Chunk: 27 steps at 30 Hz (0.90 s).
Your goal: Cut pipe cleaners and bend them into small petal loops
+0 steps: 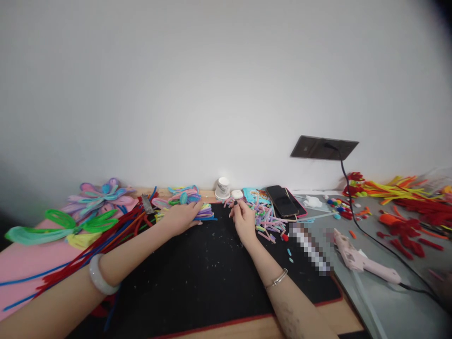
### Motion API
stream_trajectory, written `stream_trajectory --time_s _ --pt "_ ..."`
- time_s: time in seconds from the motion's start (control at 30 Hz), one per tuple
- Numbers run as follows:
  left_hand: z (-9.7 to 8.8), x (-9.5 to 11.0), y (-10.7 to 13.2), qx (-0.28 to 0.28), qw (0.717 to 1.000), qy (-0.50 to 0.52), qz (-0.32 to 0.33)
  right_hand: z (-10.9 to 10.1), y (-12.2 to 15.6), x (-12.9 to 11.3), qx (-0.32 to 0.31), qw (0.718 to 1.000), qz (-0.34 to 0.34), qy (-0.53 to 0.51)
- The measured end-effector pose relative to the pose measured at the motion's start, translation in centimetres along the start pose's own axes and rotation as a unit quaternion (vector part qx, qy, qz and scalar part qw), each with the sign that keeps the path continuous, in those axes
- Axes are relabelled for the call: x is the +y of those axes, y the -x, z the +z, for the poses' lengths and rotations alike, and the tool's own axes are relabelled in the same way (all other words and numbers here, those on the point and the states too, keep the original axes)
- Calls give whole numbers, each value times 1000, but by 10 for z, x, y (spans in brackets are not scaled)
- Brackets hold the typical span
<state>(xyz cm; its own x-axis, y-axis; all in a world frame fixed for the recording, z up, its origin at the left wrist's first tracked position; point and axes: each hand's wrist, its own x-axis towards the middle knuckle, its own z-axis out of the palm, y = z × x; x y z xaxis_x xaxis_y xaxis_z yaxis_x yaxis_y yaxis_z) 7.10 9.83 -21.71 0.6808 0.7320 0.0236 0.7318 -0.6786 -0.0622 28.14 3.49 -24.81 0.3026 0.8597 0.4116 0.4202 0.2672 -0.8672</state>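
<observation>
My left hand (181, 219) reaches to the back of a black mat (197, 273). Its fingers lie stretched over a bundle of pastel pipe cleaners (209, 214). Looped pipe-cleaner petals (183, 195) rest just behind it. My right hand (244, 221) has its fingertips pinched together, beside a heap of short cut pipe-cleaner pieces (266, 219). Whatever might be between those fingertips is too small to make out. Long red and blue pipe cleaners (116, 235) lie to the left, with a large pipe-cleaner flower (102, 197) behind them.
A paper cup (222, 187) stands against the wall. Phones (282, 201) lie right of the cut pieces. On the grey surface are a pink glue gun (367, 263) with its cord, small pompoms (341, 207), and red pipe-cleaner pieces (406, 233). A pixelated object (310, 249) crosses the mat's right side.
</observation>
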Motion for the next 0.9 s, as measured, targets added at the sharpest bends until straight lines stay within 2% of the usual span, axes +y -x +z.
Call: stream_trajectory --time_s 0.13,0.27,0.33,0.43,0.53,0.6,0.7,0.9 --pt "12 6 4 46 998 -24 -33 0 3 -1 -19 999 -13 42" --pt "11 8 7 79 997 -14 -19 0 6 -6 -26 997 -36 59" --pt "2 7 10 83 996 17 4 1 8 -8 -30 997 -44 57" --pt "-21 -2 12 94 991 88 35 2 9 -9 -34 997 -47 53" --pt "-43 -17 11 115 983 138 25 4 11 -11 -49 995 -74 54" --pt "-49 -26 9 103 986 133 8 6 11 -12 -80 989 -113 59" --pt "-44 -29 7 61 993 101 -13 13 14 -13 -124 982 -138 46" --pt "-29 -20 7 33 998 36 -49 22 17 -8 -104 993 -56 21"
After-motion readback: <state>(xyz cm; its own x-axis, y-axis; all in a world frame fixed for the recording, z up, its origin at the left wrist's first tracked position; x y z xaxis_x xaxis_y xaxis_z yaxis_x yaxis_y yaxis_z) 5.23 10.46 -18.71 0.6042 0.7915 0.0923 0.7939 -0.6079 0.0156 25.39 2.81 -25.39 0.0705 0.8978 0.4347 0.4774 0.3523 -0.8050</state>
